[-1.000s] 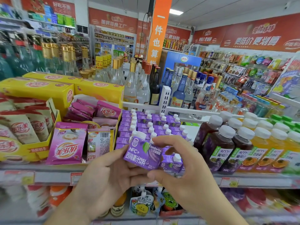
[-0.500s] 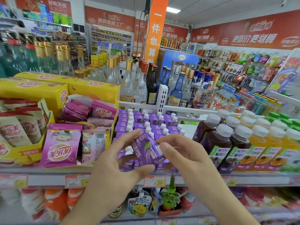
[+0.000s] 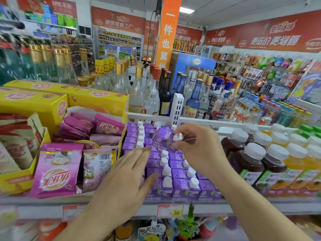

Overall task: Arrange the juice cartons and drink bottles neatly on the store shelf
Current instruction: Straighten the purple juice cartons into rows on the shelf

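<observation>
Store shelf [image 3: 225, 208] packed with purple rows — our right hand [image 3: 199, 150] pinches a tilted carton [image 3: 162, 139] at 12 o'clock; left hand [image 3: 125, 178] flat, fingers loose, nearer us.

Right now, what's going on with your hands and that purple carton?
Right hand pinches small purple juice carton, tilted above the rows. Left hand open over shelved purple cartons. Nothing blocking.

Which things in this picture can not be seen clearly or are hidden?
Head view:
- Held carton: print blurred; right hand covers its right side.
- Left carton rows: left hand hides them.
- Price tag: first digit blurred.
- Lower shelf goods: cut by bottom edge, blurred.
</observation>
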A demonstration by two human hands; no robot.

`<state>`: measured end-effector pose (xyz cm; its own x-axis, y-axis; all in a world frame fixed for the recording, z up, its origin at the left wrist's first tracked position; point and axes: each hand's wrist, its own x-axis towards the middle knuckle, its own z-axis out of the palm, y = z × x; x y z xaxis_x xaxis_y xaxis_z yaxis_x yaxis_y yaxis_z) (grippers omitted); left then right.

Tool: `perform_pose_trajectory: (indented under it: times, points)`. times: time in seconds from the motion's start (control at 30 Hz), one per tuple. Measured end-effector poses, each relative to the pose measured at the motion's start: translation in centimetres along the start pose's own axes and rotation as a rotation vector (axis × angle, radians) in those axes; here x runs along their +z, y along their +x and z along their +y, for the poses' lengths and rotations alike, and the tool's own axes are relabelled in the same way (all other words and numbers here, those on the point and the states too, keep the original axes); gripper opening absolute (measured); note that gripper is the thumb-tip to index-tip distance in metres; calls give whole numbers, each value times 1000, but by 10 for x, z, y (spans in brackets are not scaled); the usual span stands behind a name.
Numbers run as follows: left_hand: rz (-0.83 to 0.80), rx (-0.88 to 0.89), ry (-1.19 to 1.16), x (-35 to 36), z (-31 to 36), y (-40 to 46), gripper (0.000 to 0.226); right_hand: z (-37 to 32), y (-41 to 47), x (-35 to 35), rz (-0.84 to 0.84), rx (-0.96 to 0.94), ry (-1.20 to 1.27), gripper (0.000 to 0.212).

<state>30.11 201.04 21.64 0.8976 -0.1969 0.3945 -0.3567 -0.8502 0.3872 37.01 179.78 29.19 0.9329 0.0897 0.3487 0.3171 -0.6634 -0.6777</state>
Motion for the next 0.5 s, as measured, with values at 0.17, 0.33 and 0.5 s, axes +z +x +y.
perform_pose_trajectory:
  times: [0.17, 0.33, 0.5]
  points:
    - [-129, 2, 161, 16, -14, 7, 60, 11, 64, 31, -11, -53, -61, 24]
    - [-74, 23, 257, 26, -23, 7, 53, 23, 100, 58, -93, -74, -176, 23]
    - [-60, 52, 267, 31, -29, 8, 53, 33, 112, 68, -154, -44, -194, 31]
